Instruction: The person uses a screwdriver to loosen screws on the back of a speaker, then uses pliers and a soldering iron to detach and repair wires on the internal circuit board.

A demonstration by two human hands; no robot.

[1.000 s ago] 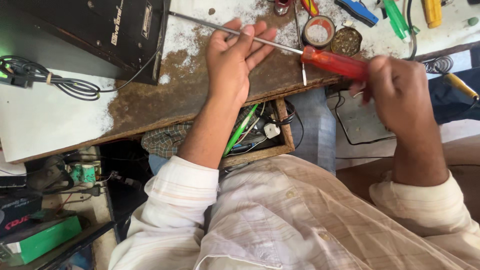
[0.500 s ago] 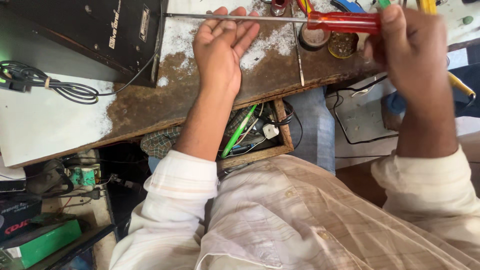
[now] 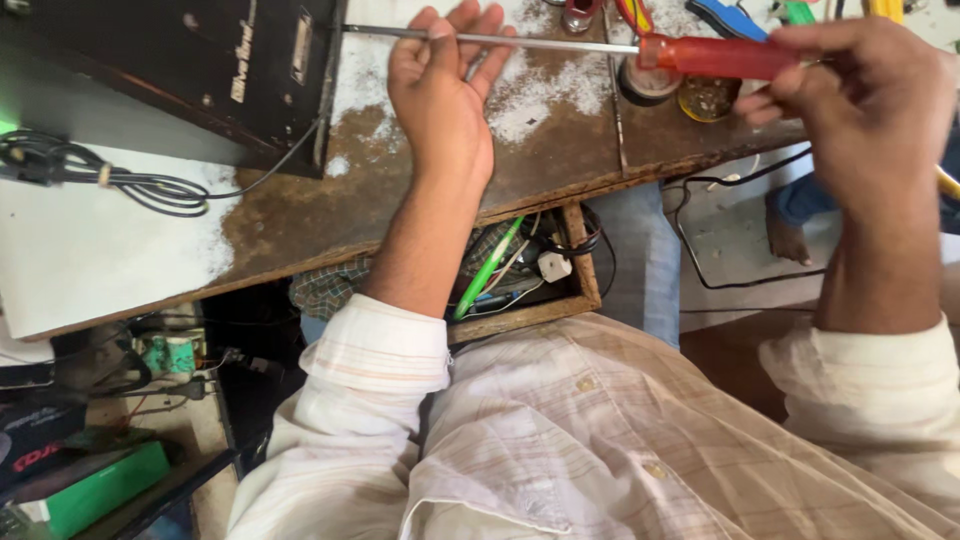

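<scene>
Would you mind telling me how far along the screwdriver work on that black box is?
Done: the screwdriver tip is at the black box. In hand: the right hand grips the red handle, the left hand steadies the shaft. Left: the box looks closed on the bench.

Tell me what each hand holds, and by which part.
The right hand grips the long screwdriver by its translucent red handle; the left hand steadies its metal shaft between the fingertips.
</scene>
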